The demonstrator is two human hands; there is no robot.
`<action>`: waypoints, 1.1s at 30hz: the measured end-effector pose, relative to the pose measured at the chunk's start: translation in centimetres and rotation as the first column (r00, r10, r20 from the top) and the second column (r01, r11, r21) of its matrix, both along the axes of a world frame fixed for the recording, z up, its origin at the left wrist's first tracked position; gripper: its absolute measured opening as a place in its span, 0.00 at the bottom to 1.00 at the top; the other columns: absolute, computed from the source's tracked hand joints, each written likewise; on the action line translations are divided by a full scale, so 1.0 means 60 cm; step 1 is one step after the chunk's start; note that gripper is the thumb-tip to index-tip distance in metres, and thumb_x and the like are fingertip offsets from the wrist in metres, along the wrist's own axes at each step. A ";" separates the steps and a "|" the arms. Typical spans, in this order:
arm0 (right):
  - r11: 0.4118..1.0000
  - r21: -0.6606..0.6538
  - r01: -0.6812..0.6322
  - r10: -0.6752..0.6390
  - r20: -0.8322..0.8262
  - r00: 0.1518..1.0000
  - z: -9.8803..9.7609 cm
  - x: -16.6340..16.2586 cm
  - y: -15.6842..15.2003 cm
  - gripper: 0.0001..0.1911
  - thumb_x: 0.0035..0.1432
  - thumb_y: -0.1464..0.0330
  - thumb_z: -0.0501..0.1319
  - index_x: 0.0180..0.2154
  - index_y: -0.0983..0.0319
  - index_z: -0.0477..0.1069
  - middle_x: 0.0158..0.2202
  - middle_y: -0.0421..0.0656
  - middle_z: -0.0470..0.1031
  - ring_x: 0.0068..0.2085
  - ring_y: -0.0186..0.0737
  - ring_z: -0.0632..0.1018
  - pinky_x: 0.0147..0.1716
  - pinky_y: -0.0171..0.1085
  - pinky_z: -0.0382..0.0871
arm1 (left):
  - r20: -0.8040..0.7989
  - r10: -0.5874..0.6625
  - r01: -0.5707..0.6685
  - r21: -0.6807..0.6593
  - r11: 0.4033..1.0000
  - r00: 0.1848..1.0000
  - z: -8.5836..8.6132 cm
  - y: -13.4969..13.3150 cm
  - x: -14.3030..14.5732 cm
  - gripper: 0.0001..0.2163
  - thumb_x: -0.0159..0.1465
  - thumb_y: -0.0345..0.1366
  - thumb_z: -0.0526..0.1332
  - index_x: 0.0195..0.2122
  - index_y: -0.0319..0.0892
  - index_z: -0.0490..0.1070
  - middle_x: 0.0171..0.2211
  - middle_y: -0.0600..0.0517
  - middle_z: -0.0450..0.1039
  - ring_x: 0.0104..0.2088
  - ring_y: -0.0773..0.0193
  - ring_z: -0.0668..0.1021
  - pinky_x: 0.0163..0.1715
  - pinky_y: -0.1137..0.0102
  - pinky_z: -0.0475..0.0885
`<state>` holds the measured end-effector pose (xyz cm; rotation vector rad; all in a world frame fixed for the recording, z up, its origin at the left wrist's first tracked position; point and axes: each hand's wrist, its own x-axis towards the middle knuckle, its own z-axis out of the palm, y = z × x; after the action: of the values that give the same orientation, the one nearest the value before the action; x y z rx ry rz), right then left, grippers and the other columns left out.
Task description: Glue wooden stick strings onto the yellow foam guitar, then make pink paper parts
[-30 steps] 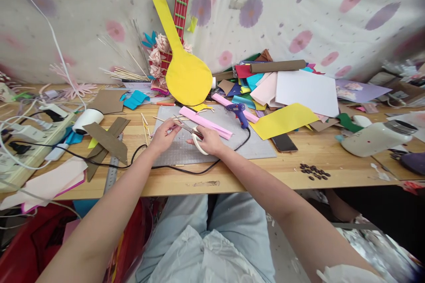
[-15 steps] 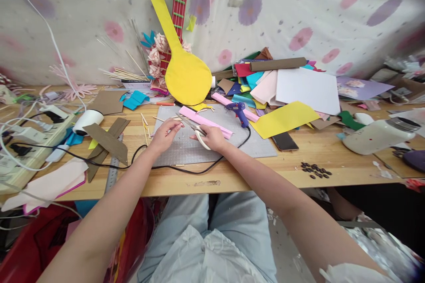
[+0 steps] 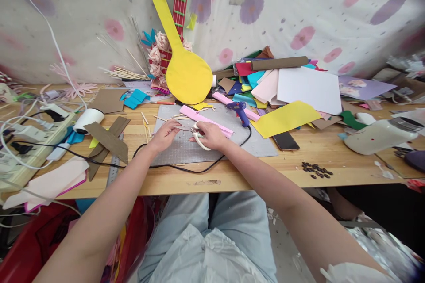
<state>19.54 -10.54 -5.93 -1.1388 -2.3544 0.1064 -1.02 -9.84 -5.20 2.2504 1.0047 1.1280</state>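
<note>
White-handled scissors (image 3: 200, 140) are in my right hand (image 3: 212, 136), their blades pointing left over the grey cutting mat (image 3: 186, 155). My left hand (image 3: 163, 135) is closed in a pinch at the blade tips; whatever sits between its fingertips is too small to make out. Just behind my hands lies a folded pink strip (image 3: 206, 120) on the mat. A blue glue gun (image 3: 239, 112) rests to the right across a second pink strip (image 3: 223, 98). Thin wooden sticks (image 3: 145, 127) lie left of the mat.
A yellow banjo-shaped piece (image 3: 189, 76) leans at the back. Coloured sheets, a yellow sheet (image 3: 285, 117) and a phone (image 3: 286, 141) lie right, with dark beads (image 3: 316, 169) nearer the edge. A black cable (image 3: 186, 170) crosses the front. A power strip (image 3: 36, 150) stands left.
The scissors have turned so their blades lie flatter and closer to my left fingertips. My left hand has shifted slightly left, its fingers now at the blades.
</note>
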 end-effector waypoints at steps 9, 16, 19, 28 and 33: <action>0.992 -0.026 0.121 -0.122 -0.036 0.992 -0.010 -0.006 -0.003 0.19 0.51 0.52 0.53 0.24 0.62 0.62 0.23 0.40 0.69 0.24 0.32 0.66 0.25 0.32 0.48 | -0.014 -0.020 0.018 -0.105 0.994 1.000 0.021 -0.012 0.001 0.13 0.61 0.41 0.49 0.31 0.40 0.69 0.34 0.49 0.69 0.38 0.64 0.71 0.40 0.68 0.65; 0.995 -0.018 0.101 -0.101 -0.034 0.994 -0.002 0.016 0.004 0.18 0.51 0.53 0.54 0.28 0.61 0.62 0.26 0.41 0.69 0.27 0.34 0.66 0.26 0.32 0.50 | 0.006 0.023 -0.021 -0.177 0.984 1.000 0.024 -0.015 0.005 0.11 0.59 0.42 0.50 0.32 0.41 0.65 0.30 0.52 0.68 0.31 0.67 0.68 0.32 0.72 0.64; 1.000 0.019 0.006 -0.006 0.005 1.000 0.004 0.017 0.005 0.17 0.51 0.54 0.54 0.29 0.62 0.61 0.29 0.43 0.69 0.29 0.35 0.67 0.28 0.33 0.52 | -0.001 0.041 -0.041 -0.181 0.983 0.999 0.021 -0.012 0.006 0.09 0.58 0.40 0.51 0.31 0.41 0.65 0.28 0.53 0.67 0.30 0.67 0.68 0.32 0.72 0.64; 0.999 0.038 -0.014 0.012 0.031 0.999 0.004 0.006 0.002 0.15 0.51 0.56 0.55 0.29 0.62 0.62 0.29 0.43 0.70 0.30 0.36 0.68 0.29 0.34 0.52 | 0.007 0.066 -0.064 -0.162 0.985 0.998 0.019 -0.011 0.002 0.07 0.55 0.37 0.52 0.23 0.41 0.63 0.23 0.54 0.67 0.27 0.66 0.69 0.30 0.71 0.65; 0.999 0.029 0.030 -0.031 0.033 0.999 0.002 0.007 -0.001 0.16 0.51 0.54 0.54 0.27 0.62 0.63 0.28 0.43 0.71 0.29 0.35 0.69 0.27 0.33 0.50 | 0.044 0.063 -0.053 -0.190 0.980 0.997 0.022 -0.015 0.005 0.10 0.57 0.40 0.52 0.24 0.41 0.64 0.22 0.54 0.66 0.26 0.67 0.69 0.28 0.71 0.65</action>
<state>19.99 -10.63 -5.82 -1.1710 -2.3594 0.0431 -0.71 -10.73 -3.89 2.0465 1.1145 1.0598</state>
